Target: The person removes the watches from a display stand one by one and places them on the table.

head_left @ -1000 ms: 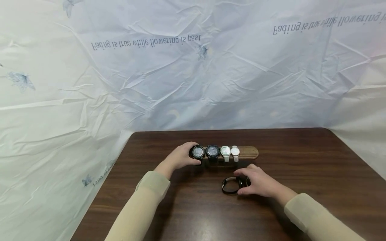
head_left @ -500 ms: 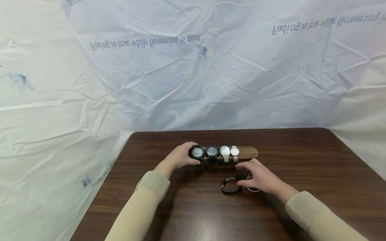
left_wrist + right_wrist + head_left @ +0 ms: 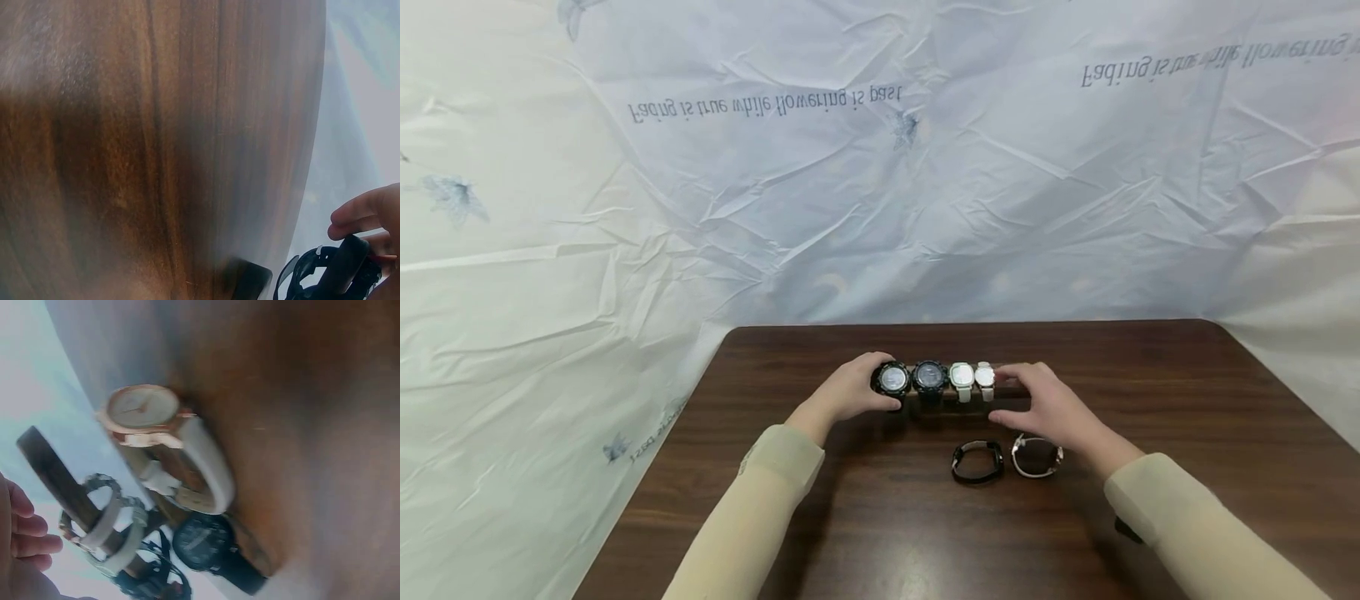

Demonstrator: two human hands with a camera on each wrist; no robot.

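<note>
Printed upside down on the backdrop sheet [image 3: 880, 208]: "Fading is true while flowering is past". Left hand [image 3: 848, 390] curled round the black watch [image 3: 891, 379] at the left end of the wooden stand [image 3: 1000, 392]. Right hand [image 3: 1047, 404] now up at that stand's right end, seemingly grasping it, off the black band [image 3: 977, 462] and silver watch [image 3: 1036, 457] left lying on the tabletop [image 3: 1150, 375] in front of it.

Wooden stand [image 3: 943, 398] right end hidden under right hand [image 3: 1047, 404] (grip unclear).

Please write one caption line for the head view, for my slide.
Left hand grips the leftmost black watch on the wooden stand; right hand covers its other end.
</note>
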